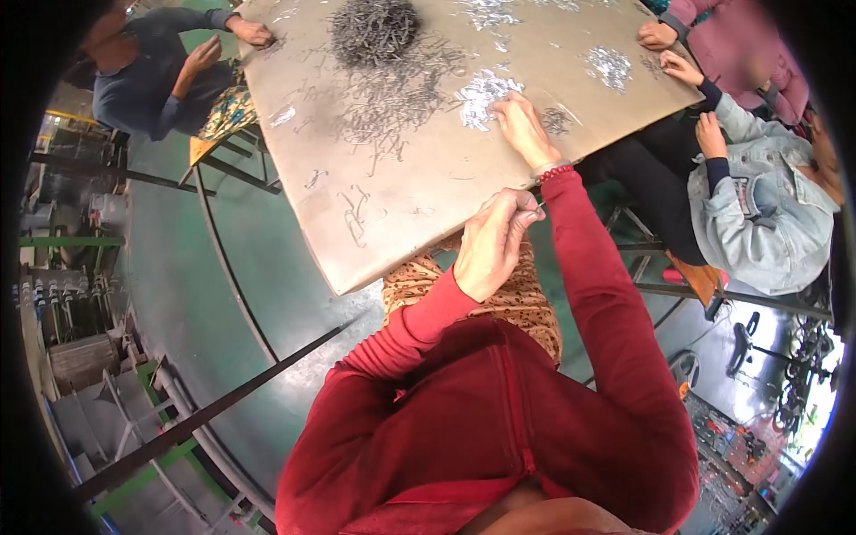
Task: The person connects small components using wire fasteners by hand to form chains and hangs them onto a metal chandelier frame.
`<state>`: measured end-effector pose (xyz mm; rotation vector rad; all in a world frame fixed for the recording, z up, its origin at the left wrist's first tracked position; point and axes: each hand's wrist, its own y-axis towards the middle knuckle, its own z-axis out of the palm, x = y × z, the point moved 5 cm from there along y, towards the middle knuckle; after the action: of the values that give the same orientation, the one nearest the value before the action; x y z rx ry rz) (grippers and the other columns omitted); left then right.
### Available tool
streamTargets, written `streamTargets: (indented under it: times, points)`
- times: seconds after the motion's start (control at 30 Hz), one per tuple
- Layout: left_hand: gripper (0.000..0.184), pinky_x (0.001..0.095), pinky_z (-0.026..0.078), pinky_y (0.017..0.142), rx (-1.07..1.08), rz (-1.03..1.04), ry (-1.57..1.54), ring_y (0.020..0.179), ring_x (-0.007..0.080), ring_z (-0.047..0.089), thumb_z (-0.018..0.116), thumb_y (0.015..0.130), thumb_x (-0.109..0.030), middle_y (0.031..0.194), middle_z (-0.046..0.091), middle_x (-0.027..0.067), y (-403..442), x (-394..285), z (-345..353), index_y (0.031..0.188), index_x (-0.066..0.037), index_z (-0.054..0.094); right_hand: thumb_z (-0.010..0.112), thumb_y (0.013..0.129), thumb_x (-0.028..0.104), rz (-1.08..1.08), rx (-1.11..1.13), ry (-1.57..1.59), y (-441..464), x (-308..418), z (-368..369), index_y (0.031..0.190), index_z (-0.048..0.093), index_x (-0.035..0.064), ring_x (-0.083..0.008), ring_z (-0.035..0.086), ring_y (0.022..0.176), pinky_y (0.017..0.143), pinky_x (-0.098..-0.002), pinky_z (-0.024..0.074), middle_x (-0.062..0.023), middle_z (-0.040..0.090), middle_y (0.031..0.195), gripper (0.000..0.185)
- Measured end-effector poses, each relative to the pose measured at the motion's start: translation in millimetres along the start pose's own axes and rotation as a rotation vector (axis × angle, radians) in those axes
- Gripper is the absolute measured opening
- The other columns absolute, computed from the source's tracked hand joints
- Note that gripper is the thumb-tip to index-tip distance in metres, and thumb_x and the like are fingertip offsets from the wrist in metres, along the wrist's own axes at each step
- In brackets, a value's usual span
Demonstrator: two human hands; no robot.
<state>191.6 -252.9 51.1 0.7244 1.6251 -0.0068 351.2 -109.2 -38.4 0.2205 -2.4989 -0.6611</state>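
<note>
My left hand (493, 239) is closed in a pinch just off the near table edge, above my lap. A small thin metal piece (540, 206) sticks out from its fingertips. Over the table, my right hand (524, 129) touches the near right side of a pile of small shiny silver pieces (481, 96). Its fingers are drawn together, and whatever lies between the fingertips is hidden. Beside that hand lies a little heap of dark thin pieces (556, 121). Many dark grey, thin bent metal pieces (383, 98) are scattered to its left.
A tall mound of dark metal pieces (374, 31) stands farther back on the table (276, 178). Another silver pile (610, 68) lies to the right. Co-workers sit at the left (160, 80) and right (749, 205), their hands at or near the table edges. Metal bars stand around on the green floor.
</note>
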Motion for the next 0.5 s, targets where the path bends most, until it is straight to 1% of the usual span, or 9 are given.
streamTargets:
  times: [0.07, 0.1, 0.17, 0.27, 0.3, 0.33, 0.37, 0.4, 0.5]
  points:
    - [0.007, 0.0246, 0.047, 0.065, 0.009, -0.052, -0.003, 0.071, 0.013, 0.059, 0.049, 0.09, 0.001, 0.087, 0.064, 0.009, -3, 0, -5, 0.096, -0.001, 0.049, 0.053, 0.072, -0.004, -0.066, 0.012, -0.033, -1, -1, 11, 0.092, 0.064, -0.0018, -0.0393, 0.056, 0.082, 0.072, -0.0436, 0.0459, -0.0214, 0.055, 0.085, 0.023]
    - [0.007, 0.0236, 0.046, 0.061, 0.008, -0.057, 0.014, 0.068, 0.0114, 0.057, 0.049, 0.09, 0.0, 0.087, 0.064, 0.0083, -4, 0, -6, 0.097, -0.001, 0.049, 0.055, 0.073, -0.003, -0.045, 0.032, -0.053, -3, -5, 17, 0.091, 0.065, -0.0017, -0.0384, 0.057, 0.083, 0.073, -0.0423, 0.0462, -0.0209, 0.056, 0.085, 0.021]
    - [0.008, 0.0235, 0.045, 0.06, 0.035, -0.098, 0.015, 0.067, 0.0111, 0.057, 0.049, 0.09, -0.001, 0.087, 0.064, 0.0079, -4, 1, -9, 0.098, -0.002, 0.049, 0.058, 0.075, 0.0, -0.001, 0.079, -0.103, -2, 4, 8, 0.089, 0.066, -0.0015, -0.0368, 0.058, 0.085, 0.076, -0.0398, 0.047, -0.02, 0.059, 0.086, 0.016]
    - [0.008, 0.0268, 0.047, 0.064, 0.019, -0.042, 0.007, 0.073, 0.0149, 0.061, 0.053, 0.089, -0.004, 0.087, 0.064, 0.0086, -4, 4, -10, 0.096, -0.001, 0.052, 0.057, 0.076, -0.001, 0.091, 0.026, 0.13, -10, 18, -15, 0.088, 0.066, -0.0003, -0.031, 0.062, 0.075, 0.069, -0.0373, 0.0492, -0.0174, 0.062, 0.081, 0.015]
    - [0.008, 0.0279, 0.048, 0.065, 0.008, -0.009, 0.024, 0.074, 0.0164, 0.062, 0.054, 0.088, -0.004, 0.086, 0.064, 0.009, -4, 3, -11, 0.096, -0.001, 0.052, 0.061, 0.079, 0.003, 0.452, 0.101, 0.515, -21, 17, -21, 0.089, 0.067, -0.0004, -0.0198, 0.065, 0.07, 0.065, -0.0294, 0.0504, -0.0124, 0.066, 0.083, 0.012]
    - [0.008, 0.0289, 0.048, 0.067, -0.009, 0.018, 0.042, 0.076, 0.0179, 0.063, 0.055, 0.088, -0.005, 0.086, 0.064, 0.0093, -4, 2, -12, 0.095, -0.001, 0.053, 0.062, 0.081, 0.003, 0.522, 0.097, 0.583, -28, 43, -45, 0.094, 0.065, -0.0039, -0.0153, 0.065, 0.072, 0.065, -0.0244, 0.051, -0.0116, 0.066, 0.089, 0.015]
    - [0.009, 0.0315, 0.049, 0.072, -0.008, -0.063, 0.027, 0.082, 0.0221, 0.064, 0.057, 0.087, -0.006, 0.086, 0.063, 0.0108, -4, 4, -15, 0.093, 0.0, 0.055, 0.062, 0.081, 0.0, 0.551, 0.019, 0.844, -47, 61, -67, 0.095, 0.063, -0.0088, -0.0195, 0.066, 0.079, 0.07, -0.0256, 0.0524, -0.0146, 0.065, 0.092, 0.017]
    - [0.009, 0.0316, 0.049, 0.072, -0.024, -0.063, 0.023, 0.082, 0.0224, 0.064, 0.057, 0.087, -0.006, 0.086, 0.063, 0.011, -5, 8, -17, 0.094, 0.0, 0.055, 0.062, 0.081, -0.002, 0.548, 0.011, 0.861, -55, 78, -82, 0.097, 0.061, -0.0113, -0.0216, 0.066, 0.082, 0.073, -0.0265, 0.0528, -0.0163, 0.064, 0.093, 0.019]
    - [0.011, 0.0323, 0.05, 0.072, -0.024, -0.07, 0.012, 0.084, 0.0237, 0.064, 0.057, 0.086, -0.007, 0.088, 0.064, 0.0122, -3, 14, -18, 0.095, -0.001, 0.055, 0.062, 0.08, -0.005, 0.515, -0.029, 0.808, -75, 101, -109, 0.101, 0.062, -0.009, -0.0179, 0.065, 0.08, 0.073, -0.0253, 0.052, -0.0131, 0.065, 0.092, 0.021]
